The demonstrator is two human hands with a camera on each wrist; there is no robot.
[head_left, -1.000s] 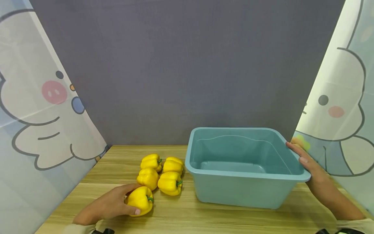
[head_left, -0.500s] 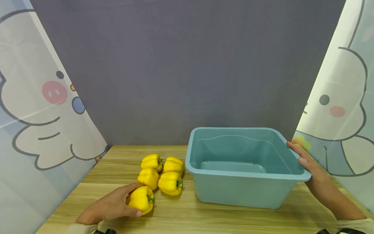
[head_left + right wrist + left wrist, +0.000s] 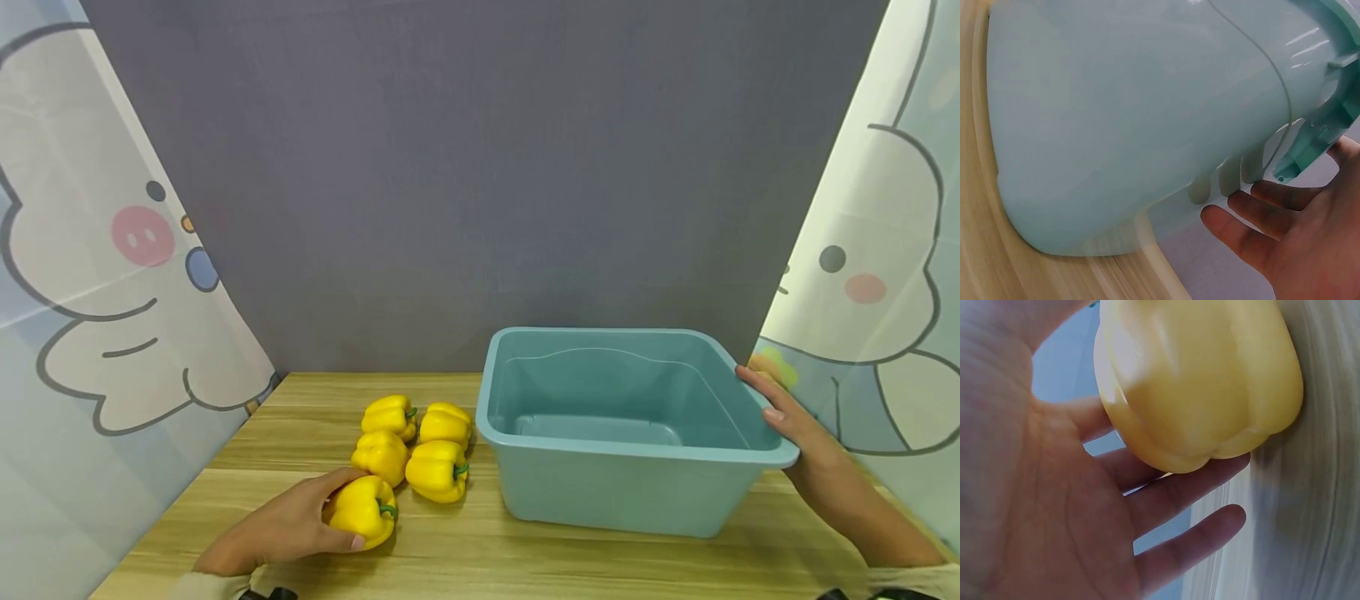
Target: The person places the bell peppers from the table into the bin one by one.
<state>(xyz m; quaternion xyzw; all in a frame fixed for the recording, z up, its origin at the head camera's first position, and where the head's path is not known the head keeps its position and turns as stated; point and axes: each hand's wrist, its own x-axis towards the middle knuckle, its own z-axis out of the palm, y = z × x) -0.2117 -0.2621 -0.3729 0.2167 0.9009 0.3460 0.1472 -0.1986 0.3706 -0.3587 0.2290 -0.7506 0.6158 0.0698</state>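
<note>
My left hand [image 3: 288, 525] grips a yellow bell pepper [image 3: 365, 510] at the front left, thumb on its near side and a finger over its far side. In the left wrist view the pepper [image 3: 1197, 381] touches or nearly touches the table, with several fingers reaching behind it. Its green stem points right. A large blue-green plastic tub [image 3: 615, 492] stands to the right, with no contents visible. Against its right rim rests my right hand [image 3: 813, 454]. From the right wrist, fairly straight fingers [image 3: 1257, 212] meet or nearly meet the tub's outer wall [image 3: 1122, 125] below the rim.
Several more yellow bell peppers lie clustered left of the tub, among them a front one [image 3: 435, 472] and a rear one [image 3: 388, 417]. They lie on a wood-grain table [image 3: 480, 567]. A grey panel [image 3: 480, 183] rises behind, with cartoon-printed sheets [image 3: 135, 333] at the sides.
My left hand and its pepper have shifted very slightly right and away from me. The right hand, the tub and the other peppers look unchanged.
</note>
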